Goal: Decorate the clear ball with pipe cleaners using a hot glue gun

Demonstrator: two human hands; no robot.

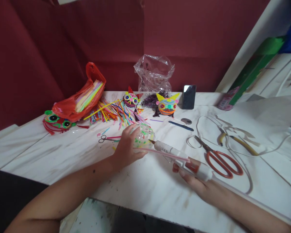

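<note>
My left hand (128, 147) is closed around a clear ball (145, 135) with green and yellow specks on it, just above the table. In my right hand (191, 176) is a white hot glue gun (168, 150), its glue stick trailing out behind toward my forearm. The gun's nozzle points left at the ball's side; whether it touches cannot be told. A thin pink strip (157, 151) runs from near my left fingers across the gun; which hand holds it is unclear.
Orange-handled scissors (223, 161), pliers (243, 144) and a white cable (249, 181) lie at right. Behind stand a phone (189, 97), a clear bag (155, 76) and decorated heads (167, 106). At left are a red bag (70, 103), colourful strips (111, 113) and small scissors (103, 139).
</note>
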